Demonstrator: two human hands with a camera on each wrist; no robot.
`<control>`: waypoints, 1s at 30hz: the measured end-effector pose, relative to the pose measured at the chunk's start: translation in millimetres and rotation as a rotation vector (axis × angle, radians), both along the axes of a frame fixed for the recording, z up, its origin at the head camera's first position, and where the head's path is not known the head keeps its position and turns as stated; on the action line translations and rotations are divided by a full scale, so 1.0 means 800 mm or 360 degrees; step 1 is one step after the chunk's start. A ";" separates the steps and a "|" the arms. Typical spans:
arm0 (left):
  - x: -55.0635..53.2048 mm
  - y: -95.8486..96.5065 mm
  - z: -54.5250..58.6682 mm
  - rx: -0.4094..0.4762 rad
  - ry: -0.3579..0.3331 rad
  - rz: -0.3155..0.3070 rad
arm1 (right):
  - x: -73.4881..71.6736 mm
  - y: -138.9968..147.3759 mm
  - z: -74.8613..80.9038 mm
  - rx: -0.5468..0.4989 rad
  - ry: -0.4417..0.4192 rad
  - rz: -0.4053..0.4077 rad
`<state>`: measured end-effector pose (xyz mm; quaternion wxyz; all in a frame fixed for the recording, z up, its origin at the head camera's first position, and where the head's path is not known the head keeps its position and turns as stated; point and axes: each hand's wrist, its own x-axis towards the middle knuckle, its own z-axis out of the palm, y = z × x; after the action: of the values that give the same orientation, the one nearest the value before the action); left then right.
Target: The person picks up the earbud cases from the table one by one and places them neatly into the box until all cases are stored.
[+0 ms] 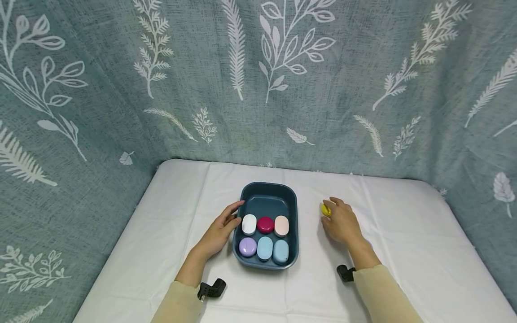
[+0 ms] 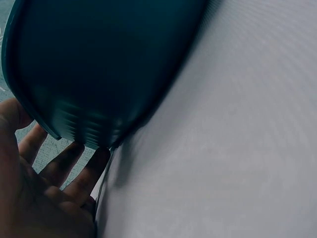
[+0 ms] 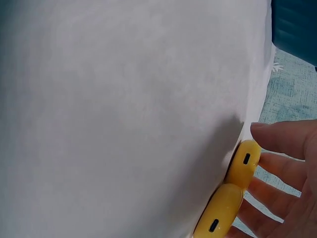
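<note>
A dark blue tray (image 1: 269, 202) holds several small rounded cases in two rows: white (image 1: 249, 224), red (image 1: 265, 224) and pale pink (image 1: 281, 226) above, purple (image 1: 247, 246) and two light blue (image 1: 265, 248) below. My left hand (image 1: 218, 231) touches the tray's left side, fingers extended along its outer wall. Right of the tray, my right hand (image 1: 341, 222) reaches over yellow cases. The right wrist view shows two of them, one yellow case (image 3: 243, 166) against another yellow case (image 3: 219, 212), each with a small port. The fingers lie behind them; the thumb stands apart.
A white cloth (image 1: 194, 188) covers the table. Something purple (image 1: 369, 243) peeks out beside the right wrist, mostly hidden. A green leaf-patterned curtain (image 1: 250, 125) hangs along the back and sides. Black wrist cameras (image 1: 212, 289) sit on both forearms.
</note>
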<state>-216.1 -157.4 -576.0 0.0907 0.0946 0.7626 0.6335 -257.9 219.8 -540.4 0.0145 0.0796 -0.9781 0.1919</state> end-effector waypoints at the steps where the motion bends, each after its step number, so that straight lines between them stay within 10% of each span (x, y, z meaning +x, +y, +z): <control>1: 0.000 0.000 0.000 0.0002 0.0000 0.0000 | 0.000 0.000 0.000 0.0003 -0.0004 -0.0001; 30: 0.002 0.000 -0.001 -0.0018 0.0010 0.0012 | 0.001 -0.009 0.015 -0.0103 0.0006 0.0074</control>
<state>-214.8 -157.1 -576.9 0.0864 0.0934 0.7667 0.6292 -257.0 212.8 -528.3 0.0145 0.1023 -0.9692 0.2234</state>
